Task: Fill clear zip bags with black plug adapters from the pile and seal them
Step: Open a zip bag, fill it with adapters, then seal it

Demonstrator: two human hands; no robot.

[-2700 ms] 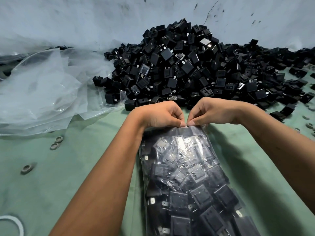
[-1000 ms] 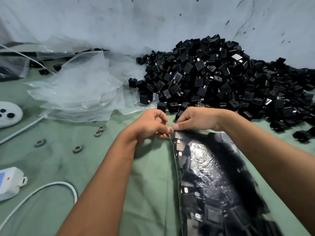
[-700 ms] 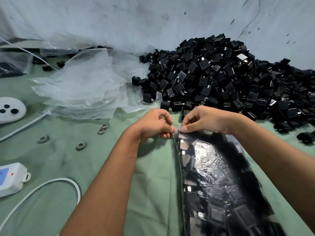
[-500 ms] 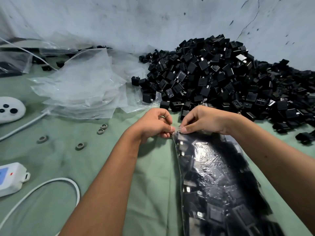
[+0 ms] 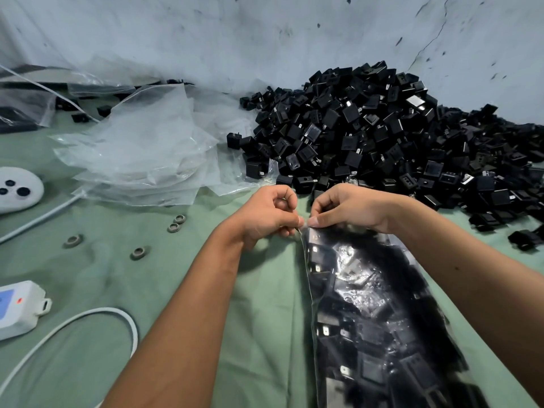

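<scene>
Green cloth (image 5: 265, 304) covers the floor below a pale wall. Both hands pinch the top corner of the full zip bag (image 5: 379, 313): left hand (image 5: 265, 216) and right hand (image 5: 350, 207) almost touch. Its long side runs back toward the person, so the open strip probably lies to the right.

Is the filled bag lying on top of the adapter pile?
No, the filled bag lies on the green cloth, nearer than the pile.

Open green cloth (image 5: 259, 319) lies left of the filled bag (image 5: 382, 319); the adapter pile (image 5: 382, 136) blocks ahead, empty bags (image 5: 141, 154) and scattered washers (image 5: 138, 252) crowd the left.
</scene>
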